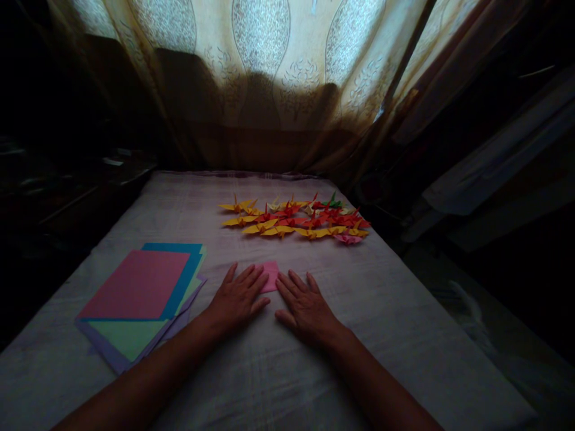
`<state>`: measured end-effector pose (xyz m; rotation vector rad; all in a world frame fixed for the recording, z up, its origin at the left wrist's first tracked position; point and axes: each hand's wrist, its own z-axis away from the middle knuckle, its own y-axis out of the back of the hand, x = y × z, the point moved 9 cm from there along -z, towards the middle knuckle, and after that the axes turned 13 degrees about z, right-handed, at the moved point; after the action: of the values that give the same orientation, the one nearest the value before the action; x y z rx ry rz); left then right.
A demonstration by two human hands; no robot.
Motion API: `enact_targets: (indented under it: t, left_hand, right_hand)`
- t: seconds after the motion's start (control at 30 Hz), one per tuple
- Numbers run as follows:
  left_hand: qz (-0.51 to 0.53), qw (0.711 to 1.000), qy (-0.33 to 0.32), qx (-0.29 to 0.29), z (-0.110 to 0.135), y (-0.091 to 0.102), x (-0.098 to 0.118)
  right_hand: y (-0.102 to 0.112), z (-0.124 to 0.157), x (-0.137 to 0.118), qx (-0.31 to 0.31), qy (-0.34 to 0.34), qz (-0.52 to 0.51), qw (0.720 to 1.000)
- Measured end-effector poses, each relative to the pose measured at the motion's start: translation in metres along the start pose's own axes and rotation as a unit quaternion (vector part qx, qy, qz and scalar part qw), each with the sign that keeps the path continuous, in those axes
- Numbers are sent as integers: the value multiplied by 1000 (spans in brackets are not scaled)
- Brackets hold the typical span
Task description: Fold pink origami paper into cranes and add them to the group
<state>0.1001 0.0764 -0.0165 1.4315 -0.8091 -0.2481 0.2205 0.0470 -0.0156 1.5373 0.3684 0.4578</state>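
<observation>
My left hand (238,297) lies flat on the cloth-covered table (404,335), fingers stretched out and resting on the left part of a small folded pink paper (271,276). My right hand (305,305) lies flat beside it, fingers spread, their tips at the paper's right edge. The hands hide much of the pink paper. Beyond them, several folded paper cranes (296,220) in yellow, red, green and pink lie in rows.
A stack of coloured paper sheets (139,293), pink on top with blue, green and purple below, lies at the left. A patterned curtain (265,72) hangs behind the table. Dark furniture stands at the left and a dim floor at the right.
</observation>
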Motion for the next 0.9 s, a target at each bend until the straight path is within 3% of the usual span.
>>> enact_targets:
  t: [0.33,0.57,0.9]
  left_hand:
    - [50,996,37,70,-4,12,-6]
    - [52,996,58,54,-4,13,-8]
    - [43,997,60,11,0,6,-31]
  right_hand:
    - [0,-1,0,-3,-3,7,1000]
    - [1,-4,-11,5,16,0,1000]
    - [-3,8,3,-27,0,-6,1000]
